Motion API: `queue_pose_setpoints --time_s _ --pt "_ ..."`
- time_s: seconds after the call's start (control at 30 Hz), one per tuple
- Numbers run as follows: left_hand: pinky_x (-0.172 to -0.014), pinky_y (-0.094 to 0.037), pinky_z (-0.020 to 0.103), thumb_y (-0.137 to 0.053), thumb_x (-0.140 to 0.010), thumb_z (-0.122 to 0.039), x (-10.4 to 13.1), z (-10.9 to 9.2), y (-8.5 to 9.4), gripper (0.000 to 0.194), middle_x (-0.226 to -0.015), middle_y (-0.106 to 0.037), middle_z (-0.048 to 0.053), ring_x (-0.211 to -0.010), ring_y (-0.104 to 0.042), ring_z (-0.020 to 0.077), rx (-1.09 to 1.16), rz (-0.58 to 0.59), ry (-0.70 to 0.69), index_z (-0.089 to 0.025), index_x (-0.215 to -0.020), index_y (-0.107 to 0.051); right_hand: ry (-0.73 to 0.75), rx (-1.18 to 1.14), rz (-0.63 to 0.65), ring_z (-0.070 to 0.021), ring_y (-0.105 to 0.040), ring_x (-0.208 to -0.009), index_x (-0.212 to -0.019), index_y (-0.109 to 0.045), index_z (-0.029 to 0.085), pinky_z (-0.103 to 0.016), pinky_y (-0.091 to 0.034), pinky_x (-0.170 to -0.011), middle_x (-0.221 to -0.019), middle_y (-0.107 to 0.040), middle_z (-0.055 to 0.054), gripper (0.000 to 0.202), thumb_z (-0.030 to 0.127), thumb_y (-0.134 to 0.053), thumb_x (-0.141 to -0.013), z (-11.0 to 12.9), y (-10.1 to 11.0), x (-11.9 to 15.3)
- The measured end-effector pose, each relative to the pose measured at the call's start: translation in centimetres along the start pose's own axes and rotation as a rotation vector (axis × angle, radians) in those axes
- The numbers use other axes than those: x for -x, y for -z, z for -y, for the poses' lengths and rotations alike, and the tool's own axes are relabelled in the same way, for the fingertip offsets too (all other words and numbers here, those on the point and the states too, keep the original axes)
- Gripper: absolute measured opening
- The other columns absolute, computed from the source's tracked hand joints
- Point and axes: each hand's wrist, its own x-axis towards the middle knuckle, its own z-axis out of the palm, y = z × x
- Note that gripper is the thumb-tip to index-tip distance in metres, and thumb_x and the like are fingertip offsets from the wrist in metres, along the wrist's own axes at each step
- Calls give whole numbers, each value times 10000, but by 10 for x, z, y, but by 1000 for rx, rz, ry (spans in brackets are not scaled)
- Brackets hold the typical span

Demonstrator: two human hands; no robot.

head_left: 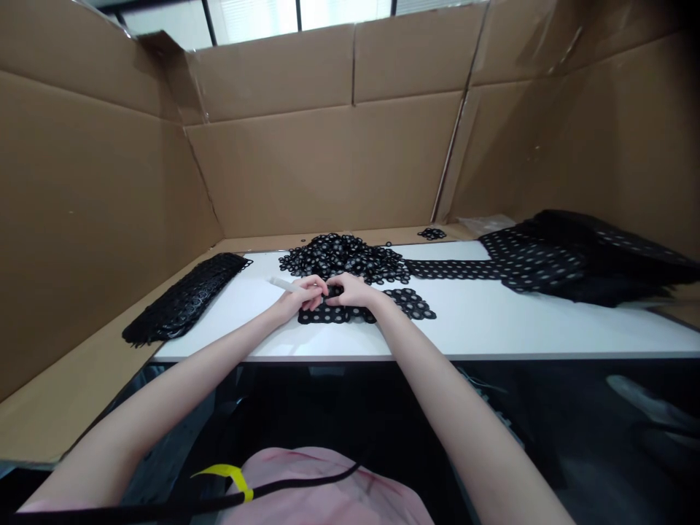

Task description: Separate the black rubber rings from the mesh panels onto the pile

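My left hand [304, 293] is closed, with a slim white pen-like stick [285, 285] lying through its fingers and pointing up to the left. Close beside it, my right hand [353, 290] is bent, its thumb and fingertips drawn in toward the left fingertips. Something small and black shows between the two hands, too small to make out. Under them lies a flat black sheet of joined rings [322, 315] with pale holes, partly covered by my right hand. Its right part [411, 303] reaches past my right wrist.
A heap of loose black rings [344, 257] sits just behind my hands. At left lies a thick black bundle [189, 299]. A perforated black strip [451, 269] runs right to a larger dark pile [558, 255]. Cardboard walls [322, 168] surround the white tabletop [525, 328].
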Motion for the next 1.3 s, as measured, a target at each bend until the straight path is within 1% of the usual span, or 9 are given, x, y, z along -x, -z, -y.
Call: queue_pose_setpoints --time_s 0.17,0.37,0.57,0.8,0.97,1.13,1.2,1.3 --pt "-447 -249 199 -536 -837 -340 0 0 0 217 -518 -545 -16 -438 -392 63 -6 12 -22 -126 -845 -575 -5 13 11 -258 -567 -981 -960 -670 206 -393 -355 -901 -970 -679 -39 283 317 -639 -702 0 -1 -1" --pt "-434 -234 200 -543 -829 -345 -1 2 0 221 -514 -545 -16 -415 -380 57 28 -11 -13 -126 -838 -572 -25 20 13 -263 -572 -984 -921 -666 212 -419 -344 -936 -942 -672 -25 252 316 -638 -693 0 -2 -3" --pt "-429 -227 201 -550 -817 -358 -1 0 0 233 -498 -532 -19 -410 -371 59 27 -35 -4 -126 -829 -570 -44 17 4 -273 -574 -996 -978 -671 217 -424 -349 -945 -954 -675 -41 309 330 -654 -691 -2 -4 -4" --pt "-446 -250 199 -528 -836 -348 0 -2 -1 228 -529 -546 -18 -438 -389 63 -60 34 -12 -124 -849 -569 -2 -13 18 -278 -557 -1070 -983 -667 227 -418 -341 -962 -1069 -677 -30 299 296 -644 -693 -1 -2 -3" --pt "-474 -271 206 -516 -831 -347 1 -4 -1 236 -529 -523 -25 -456 -388 70 -127 85 8 -119 -840 -578 6 -18 1 -276 -567 -1042 -918 -680 218 -419 -347 -944 -1003 -696 -28 245 290 -632 -688 -1 -3 -2" --pt "-495 -283 218 -501 -830 -324 0 -9 -2 215 -503 -512 -28 -452 -380 77 -220 150 7 -129 -796 -582 22 -17 -18 -276 -566 -1053 -924 -690 233 -400 -356 -924 -1027 -703 -24 257 288 -645 -677 -2 -5 -3" --pt "-491 -275 220 -500 -828 -318 -1 -9 -2 211 -497 -509 -26 -448 -376 77 -211 162 12 -129 -787 -583 27 -16 -16 -275 -572 -1052 -931 -690 235 -384 -366 -911 -1027 -704 -22 265 286 -649 -674 -2 -5 -3" --pt "-474 -251 218 -512 -817 -319 -2 -6 -2 208 -495 -502 -26 -441 -366 74 -144 150 33 -124 -794 -579 13 -15 -5 -272 -576 -1047 -927 -685 225 -386 -361 -924 -1009 -701 -24 250 291 -639 -691 -1 -4 -3"
